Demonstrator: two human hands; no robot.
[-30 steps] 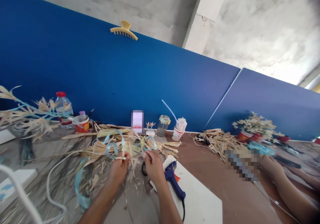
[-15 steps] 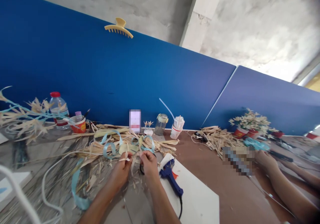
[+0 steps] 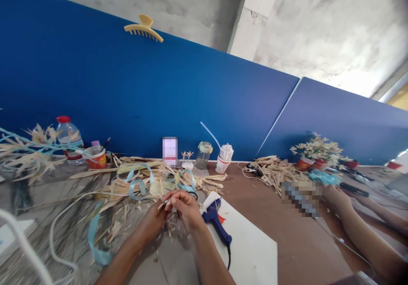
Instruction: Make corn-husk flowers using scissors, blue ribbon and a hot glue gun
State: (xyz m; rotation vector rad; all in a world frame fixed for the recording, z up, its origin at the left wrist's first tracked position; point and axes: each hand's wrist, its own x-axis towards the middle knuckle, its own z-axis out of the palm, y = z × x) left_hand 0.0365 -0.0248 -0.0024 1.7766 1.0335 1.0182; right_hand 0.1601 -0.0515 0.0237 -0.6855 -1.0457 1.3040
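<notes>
Both hands meet over the near part of the table, fingers pinched together. My left hand [image 3: 156, 218] is closed on a small pale strip of dried husk [image 3: 162, 205], whose tip pokes out between the fingers. My right hand [image 3: 185, 208] overlaps it from the right, its fingers closed at the same strip; most of what they hold is hidden. Beneath them lie small husk scraps [image 3: 173, 229]. Just behind is a heap of dried husks [image 3: 127, 187] with curled light blue ribbon [image 3: 138, 189]. A blue glue gun [image 3: 217, 221] lies right of my right hand.
The glue gun rests on a white board [image 3: 251, 251]. Along the blue partition [image 3: 191, 89] stand a plastic bottle [image 3: 70, 142], a red cup [image 3: 96, 157], a jar [image 3: 204, 155] and a white cup [image 3: 223, 165]. A white cable [image 3: 54, 234] crosses the left. Another person's hands [image 3: 338, 198] work at right.
My hands have come together; the right has moved left over the left hand's fingers. The strip that spanned between them is now mostly covered. The view has shifted slightly.
</notes>
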